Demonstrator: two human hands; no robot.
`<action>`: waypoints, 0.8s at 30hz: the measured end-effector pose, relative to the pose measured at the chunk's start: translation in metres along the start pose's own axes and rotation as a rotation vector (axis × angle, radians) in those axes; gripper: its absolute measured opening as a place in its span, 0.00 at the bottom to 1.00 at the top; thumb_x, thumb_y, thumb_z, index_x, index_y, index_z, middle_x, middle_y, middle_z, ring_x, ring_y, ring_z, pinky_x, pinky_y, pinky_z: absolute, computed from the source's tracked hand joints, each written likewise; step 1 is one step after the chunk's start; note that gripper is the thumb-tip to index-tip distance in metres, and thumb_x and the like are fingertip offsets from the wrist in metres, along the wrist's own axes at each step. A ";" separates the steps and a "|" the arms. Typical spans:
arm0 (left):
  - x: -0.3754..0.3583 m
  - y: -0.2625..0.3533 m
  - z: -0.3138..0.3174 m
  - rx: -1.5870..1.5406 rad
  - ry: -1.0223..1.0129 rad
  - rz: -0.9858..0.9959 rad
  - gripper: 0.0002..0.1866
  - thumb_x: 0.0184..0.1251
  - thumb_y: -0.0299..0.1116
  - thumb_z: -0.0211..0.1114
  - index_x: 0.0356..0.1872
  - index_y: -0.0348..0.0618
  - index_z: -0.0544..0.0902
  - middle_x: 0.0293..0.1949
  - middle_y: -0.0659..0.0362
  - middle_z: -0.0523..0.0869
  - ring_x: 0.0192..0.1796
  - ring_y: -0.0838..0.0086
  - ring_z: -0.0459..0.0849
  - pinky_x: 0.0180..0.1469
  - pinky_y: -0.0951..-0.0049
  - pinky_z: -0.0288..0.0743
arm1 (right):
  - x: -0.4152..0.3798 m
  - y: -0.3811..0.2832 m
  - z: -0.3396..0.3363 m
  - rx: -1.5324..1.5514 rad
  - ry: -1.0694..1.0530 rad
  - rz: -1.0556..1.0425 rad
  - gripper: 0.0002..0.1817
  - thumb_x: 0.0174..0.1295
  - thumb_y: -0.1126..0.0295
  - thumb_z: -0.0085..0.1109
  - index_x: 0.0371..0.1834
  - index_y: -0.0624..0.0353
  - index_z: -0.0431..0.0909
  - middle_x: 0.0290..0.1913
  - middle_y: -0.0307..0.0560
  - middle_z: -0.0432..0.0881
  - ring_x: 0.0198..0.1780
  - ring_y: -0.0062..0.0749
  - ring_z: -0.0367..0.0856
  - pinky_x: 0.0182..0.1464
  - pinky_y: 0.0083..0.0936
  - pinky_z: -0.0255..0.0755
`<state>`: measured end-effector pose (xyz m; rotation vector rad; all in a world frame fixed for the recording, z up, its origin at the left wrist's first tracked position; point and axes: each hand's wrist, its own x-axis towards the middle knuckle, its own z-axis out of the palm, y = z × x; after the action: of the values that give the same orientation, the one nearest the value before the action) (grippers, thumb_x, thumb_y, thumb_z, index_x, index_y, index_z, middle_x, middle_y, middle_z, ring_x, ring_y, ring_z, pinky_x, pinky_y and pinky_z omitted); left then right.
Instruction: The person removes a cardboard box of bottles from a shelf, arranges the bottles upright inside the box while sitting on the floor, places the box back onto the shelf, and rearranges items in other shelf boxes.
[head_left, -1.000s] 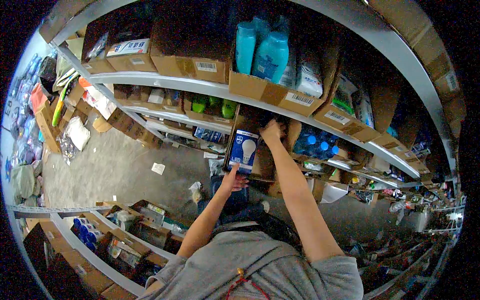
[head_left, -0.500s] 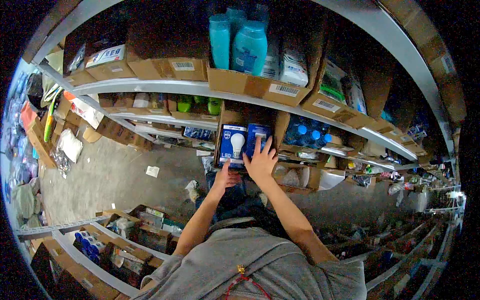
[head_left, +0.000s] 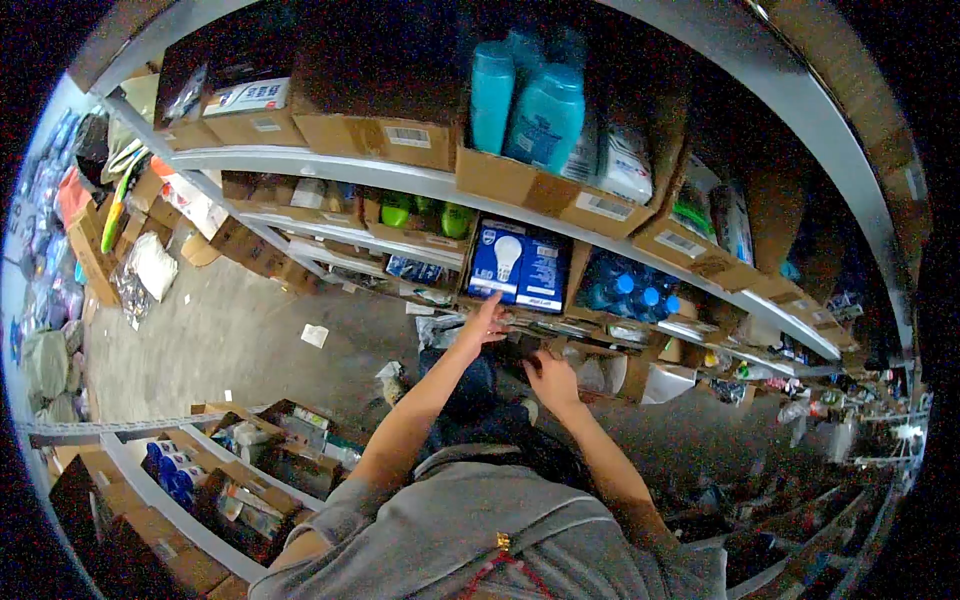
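Note:
Two blue-and-white LED light bulb boxes (head_left: 497,268) lie side by side in an open cardboard carton on the middle shelf, bulb picture facing up. My left hand (head_left: 484,326) is at the carton's front edge, its fingers apart and one fingertip at the lower edge of the left box. Lower and to the right, my right hand (head_left: 552,378) is off the boxes, fingers loosely bent and apart, with nothing visible in it. It is in front of the lower shelf's goods.
Turquoise bottles (head_left: 545,118) stand in a carton on the shelf above. Green items (head_left: 425,212) flank the bulb carton on the left, blue-capped bottles (head_left: 625,285) on the right. Another shelf rack (head_left: 150,500) stands behind me. Bags and cardboard (head_left: 150,265) lie on the floor at left.
The carton with the bulb boxes now sits further back in the shelf. My right hand has come off the right box and dropped lower; my left hand has followed the carton's front.

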<state>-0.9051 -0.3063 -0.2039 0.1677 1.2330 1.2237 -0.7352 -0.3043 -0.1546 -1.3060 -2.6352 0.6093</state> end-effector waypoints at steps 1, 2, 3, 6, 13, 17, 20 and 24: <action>0.010 0.004 0.002 0.007 -0.017 -0.008 0.26 0.41 0.57 0.54 0.32 0.43 0.67 0.29 0.61 0.74 0.27 0.73 0.77 0.32 0.73 0.67 | -0.002 0.004 0.003 0.030 0.012 0.015 0.13 0.46 0.63 0.49 0.30 0.62 0.69 0.25 0.53 0.72 0.28 0.45 0.71 0.29 0.34 0.66; 0.018 0.008 0.004 0.015 -0.035 -0.017 0.26 0.41 0.57 0.54 0.32 0.44 0.67 0.32 0.61 0.74 0.27 0.73 0.77 0.32 0.73 0.67 | -0.002 0.009 0.007 0.030 0.008 0.005 0.13 0.46 0.63 0.49 0.30 0.62 0.69 0.25 0.53 0.72 0.28 0.45 0.71 0.29 0.34 0.66; 0.012 0.020 0.012 0.028 0.018 0.035 0.26 0.41 0.55 0.55 0.35 0.44 0.65 0.35 0.60 0.72 0.28 0.73 0.76 0.33 0.71 0.67 | -0.001 0.013 0.011 0.004 -0.084 0.038 0.14 0.47 0.61 0.48 0.30 0.61 0.69 0.23 0.53 0.73 0.26 0.45 0.71 0.28 0.34 0.66; 0.042 0.018 0.011 0.033 -0.076 0.120 0.28 0.45 0.52 0.54 0.43 0.46 0.60 0.39 0.58 0.71 0.29 0.72 0.76 0.32 0.70 0.67 | -0.005 0.012 0.020 -0.003 -0.181 0.039 0.15 0.48 0.59 0.46 0.32 0.59 0.69 0.21 0.53 0.73 0.25 0.45 0.72 0.28 0.35 0.66; 0.052 0.049 -0.042 -0.078 0.222 0.177 0.20 0.51 0.46 0.44 0.17 0.36 0.68 0.14 0.57 0.72 0.15 0.73 0.74 0.15 0.76 0.66 | 0.000 -0.009 0.019 -0.026 -0.288 0.042 0.16 0.49 0.59 0.46 0.35 0.58 0.69 0.22 0.55 0.73 0.27 0.47 0.72 0.29 0.36 0.66; 0.047 0.089 -0.092 -0.087 0.426 0.305 0.23 0.48 0.52 0.47 0.11 0.41 0.65 0.10 0.59 0.69 0.12 0.75 0.70 0.12 0.77 0.63 | 0.003 -0.007 0.033 0.006 -0.268 0.040 0.16 0.49 0.59 0.45 0.36 0.58 0.68 0.23 0.56 0.73 0.27 0.48 0.71 0.30 0.36 0.66; 0.052 0.122 -0.108 0.000 0.496 0.076 0.24 0.46 0.55 0.48 0.11 0.41 0.66 0.10 0.59 0.70 0.11 0.74 0.70 0.13 0.75 0.64 | 0.011 -0.031 0.028 0.024 -0.326 0.060 0.17 0.49 0.58 0.44 0.36 0.59 0.68 0.23 0.56 0.73 0.27 0.48 0.71 0.30 0.36 0.66; 0.088 0.120 -0.145 0.024 0.391 -0.097 0.24 0.45 0.56 0.47 0.20 0.41 0.69 0.17 0.59 0.73 0.21 0.70 0.73 0.24 0.67 0.67 | 0.018 -0.040 0.054 0.029 -0.223 -0.002 0.17 0.49 0.57 0.44 0.35 0.59 0.69 0.23 0.55 0.73 0.28 0.48 0.71 0.31 0.36 0.66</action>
<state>-1.1049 -0.2600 -0.2356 -0.1191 1.5744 1.1909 -0.7915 -0.3282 -0.1881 -1.2960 -2.7884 0.8353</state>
